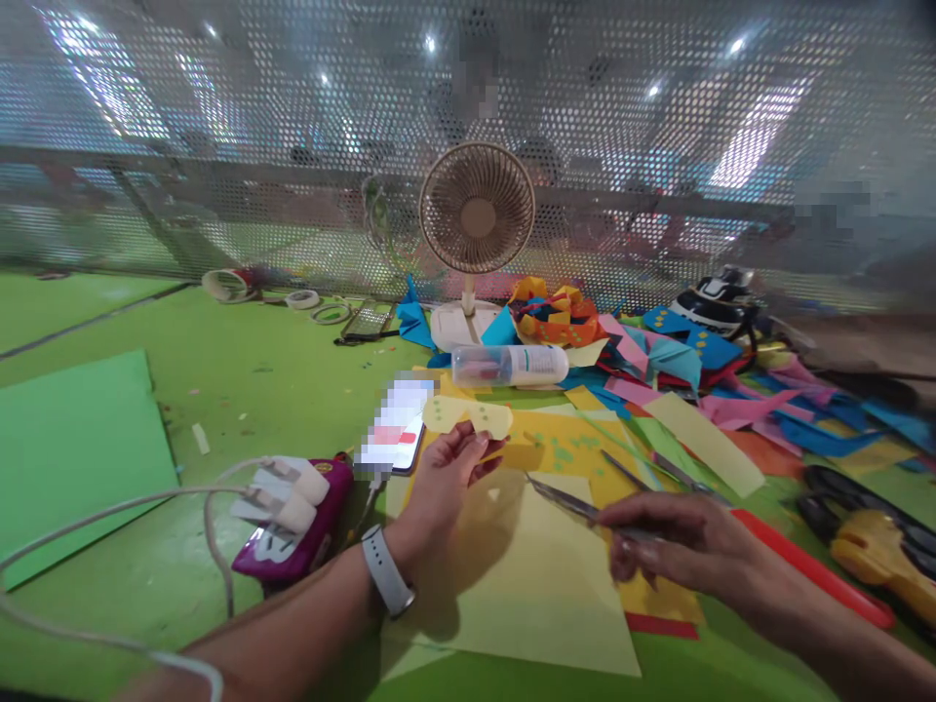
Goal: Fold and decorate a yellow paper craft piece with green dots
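My left hand (457, 463), with a pale watch strap at its wrist, pinches a pale yellow paper cutout (454, 417) by its lower edge. The cutout is long with rounded ends and carries small green marks. In my right hand (677, 541) is a slim pair of metal tweezers (566, 500), its point aimed left and apart from the cutout. Below both hands lies a pale yellow sheet (541, 595) on top of deeper yellow paper (596, 439). Small green bits (563, 451) are scattered on the deeper yellow paper.
A lit phone (395, 429) and a purple power block (292, 536) with white plugs stand left. Behind are a clear bottle (510, 366) and a fan (478, 210). Paper scraps (775, 400), a red-handled tool (811, 565) and a yellow-and-black tool (877, 546) lie right.
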`<state>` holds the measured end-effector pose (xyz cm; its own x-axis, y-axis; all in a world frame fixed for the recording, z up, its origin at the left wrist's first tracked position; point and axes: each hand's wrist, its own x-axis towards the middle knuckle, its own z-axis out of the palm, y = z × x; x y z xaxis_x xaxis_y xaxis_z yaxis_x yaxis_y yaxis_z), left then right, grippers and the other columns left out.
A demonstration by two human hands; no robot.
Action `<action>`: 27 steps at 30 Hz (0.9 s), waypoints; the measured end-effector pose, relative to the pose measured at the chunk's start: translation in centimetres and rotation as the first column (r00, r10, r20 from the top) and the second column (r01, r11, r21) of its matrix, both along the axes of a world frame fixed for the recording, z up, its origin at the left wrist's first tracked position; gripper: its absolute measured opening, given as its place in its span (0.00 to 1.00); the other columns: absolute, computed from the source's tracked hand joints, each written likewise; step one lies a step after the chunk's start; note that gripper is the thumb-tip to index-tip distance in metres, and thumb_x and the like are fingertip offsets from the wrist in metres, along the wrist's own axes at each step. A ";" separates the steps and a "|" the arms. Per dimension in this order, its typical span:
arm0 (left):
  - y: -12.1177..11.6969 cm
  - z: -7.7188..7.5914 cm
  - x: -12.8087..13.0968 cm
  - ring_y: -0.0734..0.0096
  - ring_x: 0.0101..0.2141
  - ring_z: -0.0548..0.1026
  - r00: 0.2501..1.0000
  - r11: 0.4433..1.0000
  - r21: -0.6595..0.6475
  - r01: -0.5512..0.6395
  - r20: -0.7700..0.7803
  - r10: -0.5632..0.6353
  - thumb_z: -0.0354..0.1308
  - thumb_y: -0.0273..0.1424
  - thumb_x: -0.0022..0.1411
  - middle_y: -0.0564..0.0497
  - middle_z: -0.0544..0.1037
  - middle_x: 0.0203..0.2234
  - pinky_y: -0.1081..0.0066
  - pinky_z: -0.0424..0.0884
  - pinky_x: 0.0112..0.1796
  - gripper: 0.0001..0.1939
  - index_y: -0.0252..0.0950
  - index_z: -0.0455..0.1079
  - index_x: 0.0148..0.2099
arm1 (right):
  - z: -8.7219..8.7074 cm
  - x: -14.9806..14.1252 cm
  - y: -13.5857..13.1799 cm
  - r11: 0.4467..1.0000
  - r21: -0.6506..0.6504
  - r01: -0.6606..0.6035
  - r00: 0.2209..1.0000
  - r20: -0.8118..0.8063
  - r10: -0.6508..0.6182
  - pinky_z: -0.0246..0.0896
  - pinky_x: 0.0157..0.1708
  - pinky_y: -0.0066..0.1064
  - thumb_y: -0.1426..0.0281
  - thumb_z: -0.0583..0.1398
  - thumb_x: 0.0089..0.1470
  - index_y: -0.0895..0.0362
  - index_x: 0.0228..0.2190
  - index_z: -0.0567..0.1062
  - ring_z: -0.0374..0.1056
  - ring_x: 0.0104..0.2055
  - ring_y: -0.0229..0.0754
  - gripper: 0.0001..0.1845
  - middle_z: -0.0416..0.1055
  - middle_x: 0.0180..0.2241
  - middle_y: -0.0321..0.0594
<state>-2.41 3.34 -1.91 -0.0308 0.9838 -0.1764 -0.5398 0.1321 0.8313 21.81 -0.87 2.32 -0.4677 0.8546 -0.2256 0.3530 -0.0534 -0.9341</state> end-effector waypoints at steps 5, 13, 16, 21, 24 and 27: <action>0.1 0.5 -0.2 0.63 0.42 0.76 0.999 0.999 0.019 -0.034 -0.005 0.034 0.67 0.32 0.49 0.52 0.78 0.33 0.65 0.69 0.44 0.12 0.35 0.70 0.35 | 0.5 -0.7 1.2 0.982 0.042 0.183 0.975 -0.139 -0.176 0.68 0.25 0.30 0.57 0.63 0.49 0.57 0.38 0.77 0.72 0.25 0.42 0.19 0.74 0.23 0.41; 0.1 0.9 -0.1 0.65 0.40 0.76 0.995 0.995 0.014 -0.101 0.006 0.101 0.67 0.30 0.49 0.54 0.77 0.32 0.65 0.69 0.44 0.11 0.36 0.69 0.35 | -0.9 -2.1 3.3 0.933 0.359 0.003 0.994 0.104 -0.044 0.68 0.24 0.28 0.58 0.59 0.53 0.55 0.26 0.79 0.70 0.25 0.39 0.15 0.75 0.24 0.39; 0.1 0.9 -0.1 0.64 0.41 0.76 0.995 0.995 -0.001 -0.097 -0.011 0.097 0.68 0.31 0.48 0.54 0.77 0.32 0.65 0.69 0.44 0.12 0.36 0.69 0.34 | -0.5 -2.1 4.1 0.961 0.275 0.007 0.997 0.077 -0.029 0.70 0.27 0.29 0.58 0.59 0.53 0.55 0.30 0.80 0.73 0.29 0.42 0.15 0.77 0.29 0.40; 0.4 0.8 -0.2 0.65 0.40 0.77 0.994 0.993 -0.039 -0.108 0.019 0.109 0.69 0.30 0.47 0.55 0.77 0.30 0.67 0.70 0.43 0.13 0.37 0.69 0.34 | -2.2 -3.0 6.7 0.938 0.273 0.213 0.974 -0.133 -0.183 0.72 0.31 0.35 0.56 0.61 0.51 0.56 0.39 0.78 0.74 0.38 0.49 0.19 0.76 0.39 0.44; 0.6 0.8 -0.2 0.65 0.40 0.77 0.993 0.992 -0.062 -0.108 0.036 0.110 0.69 0.29 0.47 0.56 0.77 0.30 0.69 0.72 0.41 0.13 0.36 0.69 0.34 | -4.1 -3.3 8.0 0.935 0.263 0.238 0.965 -0.171 -0.198 0.71 0.35 0.38 0.56 0.61 0.51 0.56 0.40 0.77 0.73 0.41 0.49 0.19 0.76 0.40 0.45; 0.6 0.8 -0.1 0.64 0.39 0.77 0.994 0.992 -0.076 -0.103 0.037 0.106 0.69 0.28 0.46 0.55 0.77 0.30 0.69 0.72 0.40 0.13 0.36 0.69 0.34 | -5.4 -3.4 8.4 0.942 0.226 0.249 0.954 -0.225 -0.198 0.70 0.38 0.40 0.58 0.61 0.52 0.56 0.41 0.77 0.73 0.41 0.48 0.19 0.77 0.39 0.45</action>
<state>-2.55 3.92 -1.13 -0.1238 0.9597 -0.2522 -0.5870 0.1341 0.7984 18.39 7.55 -3.04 -0.2711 0.9588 0.0843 0.1668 0.1331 -0.9770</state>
